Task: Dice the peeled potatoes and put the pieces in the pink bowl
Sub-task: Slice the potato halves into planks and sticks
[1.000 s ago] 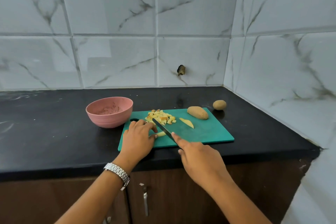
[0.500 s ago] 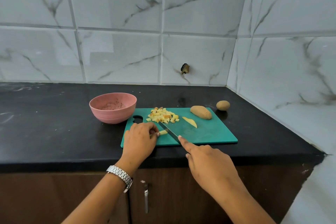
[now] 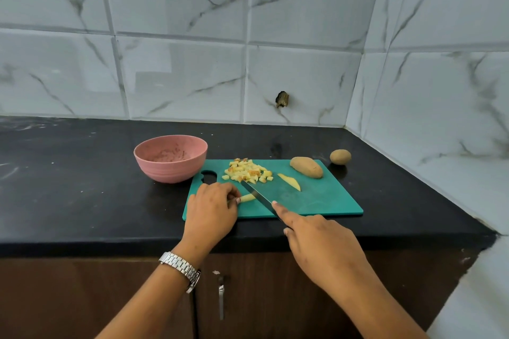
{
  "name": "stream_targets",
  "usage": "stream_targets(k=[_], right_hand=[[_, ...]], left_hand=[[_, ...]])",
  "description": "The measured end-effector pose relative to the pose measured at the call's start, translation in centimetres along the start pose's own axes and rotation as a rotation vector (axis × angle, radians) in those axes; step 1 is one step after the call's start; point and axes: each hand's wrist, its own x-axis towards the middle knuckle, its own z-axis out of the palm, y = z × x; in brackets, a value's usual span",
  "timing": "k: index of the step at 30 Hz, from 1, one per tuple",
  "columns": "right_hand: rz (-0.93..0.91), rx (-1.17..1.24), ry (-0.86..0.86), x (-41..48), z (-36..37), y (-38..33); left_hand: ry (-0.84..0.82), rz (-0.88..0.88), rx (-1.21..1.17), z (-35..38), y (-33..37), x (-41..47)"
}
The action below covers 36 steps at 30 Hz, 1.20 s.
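No readable text, number, brand or sign. The round pink plastic bowl (image 3: 165, 170), at ten o'clock of the green rectangular plastic cutting board (image 3: 316, 198), shows plain surfaces, as does the board.

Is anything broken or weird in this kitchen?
Yes. The wall tile behind the cutting board has a dark, jagged hole, as if chipped. Also, one small potato sits off the board on the black counter.

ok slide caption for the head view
Left hand holds a potato strip; right hand cuts it with a knife.
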Motion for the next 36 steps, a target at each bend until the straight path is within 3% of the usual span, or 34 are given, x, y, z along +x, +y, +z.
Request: stream_targets(k=[14, 24, 36], right_hand=[[-0.006, 0.046, 0.042, 1.5, 1.1, -0.4], [-0.005, 0.014, -0.050, 2.5, 1.3, -1.7], [0.009, 0.069, -0.023, 1.2, 0.6, -1.7]], left_hand=[[-0.002, -0.044, -0.012, -0.1, 0.1, -0.2], [0.009, -0.055, -0.019, -0.1, 0.1, -0.3], [0.046, -0.080, -0.168, -0.4, 0.0, -0.9]])
